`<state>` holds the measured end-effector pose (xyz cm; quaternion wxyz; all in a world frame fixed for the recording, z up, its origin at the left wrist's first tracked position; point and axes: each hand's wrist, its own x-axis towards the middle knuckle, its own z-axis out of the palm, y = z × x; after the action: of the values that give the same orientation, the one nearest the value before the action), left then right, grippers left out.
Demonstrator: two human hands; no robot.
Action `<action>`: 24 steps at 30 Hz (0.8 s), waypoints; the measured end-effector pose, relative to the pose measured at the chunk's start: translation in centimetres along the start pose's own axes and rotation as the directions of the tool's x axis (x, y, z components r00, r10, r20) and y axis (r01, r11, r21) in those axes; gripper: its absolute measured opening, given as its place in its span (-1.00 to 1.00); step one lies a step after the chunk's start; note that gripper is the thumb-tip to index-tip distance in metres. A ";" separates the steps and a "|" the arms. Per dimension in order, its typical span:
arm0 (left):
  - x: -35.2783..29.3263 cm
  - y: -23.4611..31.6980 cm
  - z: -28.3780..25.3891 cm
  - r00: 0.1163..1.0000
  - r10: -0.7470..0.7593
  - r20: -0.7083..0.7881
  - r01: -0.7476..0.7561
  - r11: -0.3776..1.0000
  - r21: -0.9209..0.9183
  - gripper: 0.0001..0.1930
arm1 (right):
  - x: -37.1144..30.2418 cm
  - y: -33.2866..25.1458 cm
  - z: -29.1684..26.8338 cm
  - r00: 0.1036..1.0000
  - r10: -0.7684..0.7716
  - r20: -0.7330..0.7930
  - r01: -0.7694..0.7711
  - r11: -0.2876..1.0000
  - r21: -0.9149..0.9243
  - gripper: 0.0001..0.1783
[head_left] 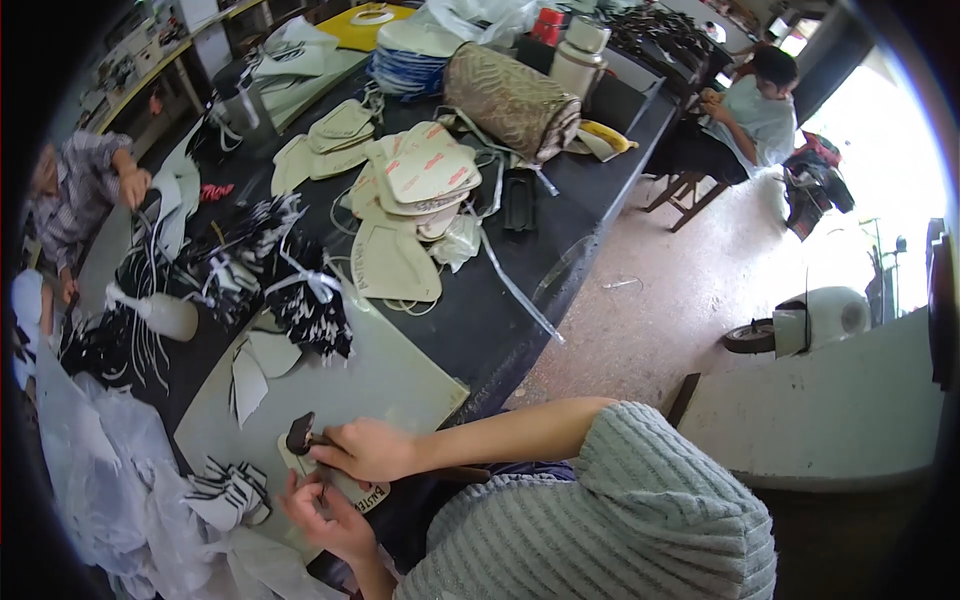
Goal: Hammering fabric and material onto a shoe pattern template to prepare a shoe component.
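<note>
My flat, cream, sole-shaped piece (358,492) is lying on the smooth, cloudy board (395,365), with my right hand (365,450) clamped round a dark, blocky-headed tool (300,434) and my left hand (332,515) half curled beside it, can't tell if it's pinching anything. If the piece slips on that slick board, I reckon the tool could catch my left fingers or scuff it. Further out there's thin, curvy white offcuts (262,362) and crinkly plastic bags (130,470).

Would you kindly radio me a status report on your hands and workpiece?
Right hand gripping dark tool. Left hand at cream piece. White scraps beyond, striped stack to the left.
</note>
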<state>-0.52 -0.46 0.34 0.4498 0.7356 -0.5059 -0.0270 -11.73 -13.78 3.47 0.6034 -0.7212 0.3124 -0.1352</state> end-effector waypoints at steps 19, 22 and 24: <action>8.3 -7.4 -8.2 0.865 -0.209 -0.456 0.241 0.971 0.012 -0.41 | 0.4 -0.3 -2.2 0.981 0.135 0.141 -0.160 0.969 0.188 -0.56; 9.7 -5.5 -7.1 0.799 0.348 -0.491 0.058 0.767 0.639 -0.44 | 0.5 0.4 -3.6 0.990 0.108 0.093 -0.118 0.988 0.102 -0.58; 10.4 -4.1 -6.0 0.864 0.301 -0.405 -0.061 0.859 0.508 -0.52 | 0.3 0.0 -4.7 0.990 0.052 0.132 -0.074 0.983 0.170 -0.56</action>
<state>10.44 -4.32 5.40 0.3633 0.7550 -0.4410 0.3217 -14.15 -17.67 4.52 0.6869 -0.6625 0.2828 -0.0966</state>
